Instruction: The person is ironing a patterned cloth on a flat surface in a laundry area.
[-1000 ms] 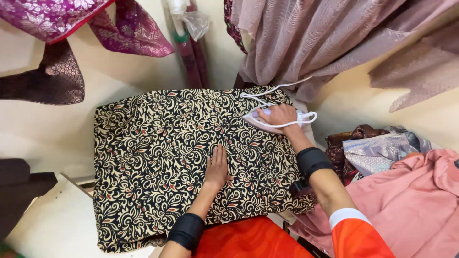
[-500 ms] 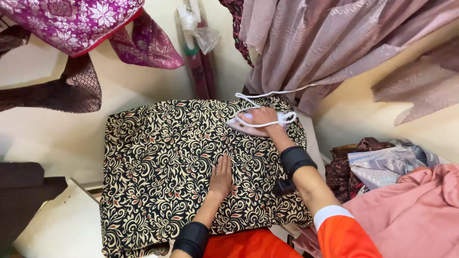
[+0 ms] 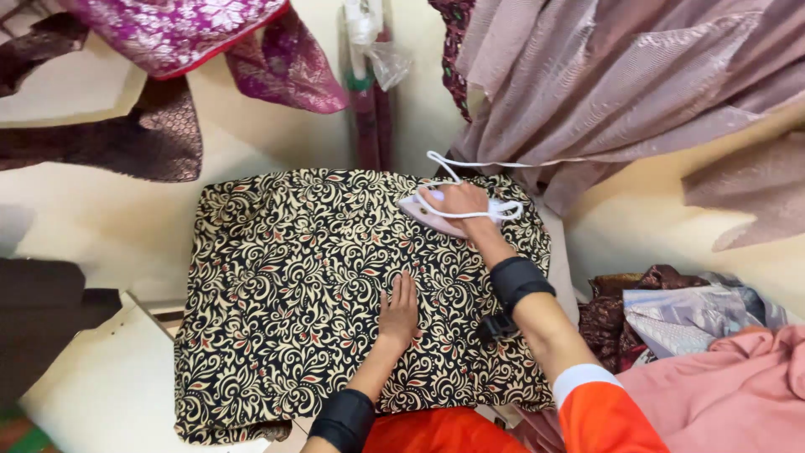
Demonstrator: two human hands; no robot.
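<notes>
A black cloth with a cream leaf pattern point(image 3: 293, 285) lies spread flat over a board. My right hand point(image 3: 457, 200) grips the handle of a pale pink iron point(image 3: 432, 216), which rests on the cloth's far right part; a white cord point(image 3: 457, 168) loops from it. My left hand point(image 3: 399, 312) lies flat on the cloth near the front, fingers together, palm down. Both wrists wear black bands.
Purple and magenta fabrics point(image 3: 184, 33) hang at the upper left, mauve drapes point(image 3: 620, 84) at the upper right. A heap of pink and dark clothes point(image 3: 696, 352) lies at the right. Wrapped fabric rolls point(image 3: 369, 92) stand against the cream wall behind the board.
My right hand has slid the iron leftward along the far part of the cloth. My left hand stays pressed flat on the cloth. The camera view has shifted.
</notes>
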